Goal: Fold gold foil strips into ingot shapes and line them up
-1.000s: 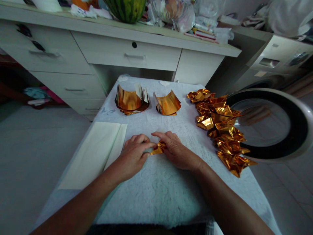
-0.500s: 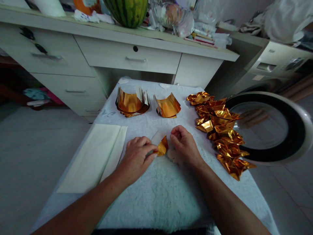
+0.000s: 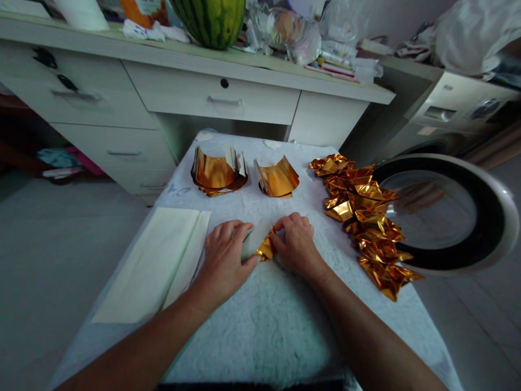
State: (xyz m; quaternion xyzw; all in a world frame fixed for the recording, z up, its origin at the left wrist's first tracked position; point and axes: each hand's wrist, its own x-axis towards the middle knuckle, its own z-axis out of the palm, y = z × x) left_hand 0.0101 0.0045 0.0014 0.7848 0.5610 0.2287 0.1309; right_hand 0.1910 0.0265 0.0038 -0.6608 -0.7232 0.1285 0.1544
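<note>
A small sheet of gold foil paper (image 3: 266,249), its pale backing partly showing, lies between my hands on the cloth-covered table (image 3: 260,326). My left hand (image 3: 228,247) holds its left side, thumb near the lower corner and fingers at the upper left. With thumb and fingers together, my right hand (image 3: 296,239) grips the gold right edge. Beyond my hands stand a thick stack of curved gold sheets (image 3: 215,172) and a thinner curved stack (image 3: 280,178). To the right runs a row of folded gold foil pieces (image 3: 362,209).
Folded cream paper (image 3: 150,260) lies at the table's left. A white drawer cabinet (image 3: 215,98) stands behind, with a watermelon (image 3: 209,21) and plastic bags on top. On the right, the open round door (image 3: 443,212) of a washing machine (image 3: 456,103) reaches close to the table's edge.
My right hand has come left and down onto the foil paper's right edge. My left fingers have shifted on the sheet, and more of its pale side shows.
</note>
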